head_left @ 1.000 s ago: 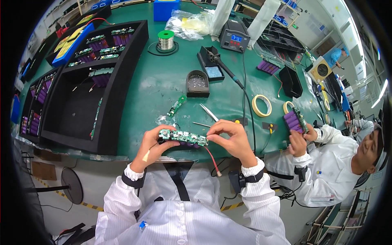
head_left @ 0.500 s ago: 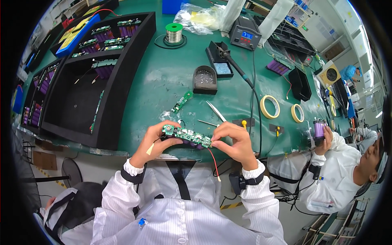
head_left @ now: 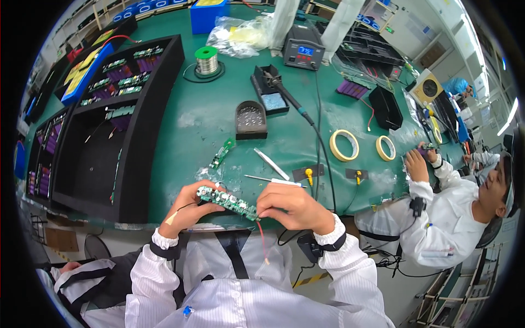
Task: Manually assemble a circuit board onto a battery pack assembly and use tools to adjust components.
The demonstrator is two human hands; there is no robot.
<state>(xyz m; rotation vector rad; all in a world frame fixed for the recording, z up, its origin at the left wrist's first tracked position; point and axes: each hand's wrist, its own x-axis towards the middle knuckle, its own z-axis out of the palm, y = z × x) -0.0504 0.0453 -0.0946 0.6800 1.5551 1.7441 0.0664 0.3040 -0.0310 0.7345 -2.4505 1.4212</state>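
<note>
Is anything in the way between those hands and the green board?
Nothing I can see. The left hand holds one end of the green board, and the right hand has its fingers at the other end. A red wire just hangs below there.

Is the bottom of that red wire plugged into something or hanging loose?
Hanging loose. The red wire dangles below the green circuit board, near the right hand, and its bottom end joins nothing visible.

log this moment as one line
left hand: holds circuit board | right hand: at its right end | red wire: hangs below | tweezers: on table
</note>
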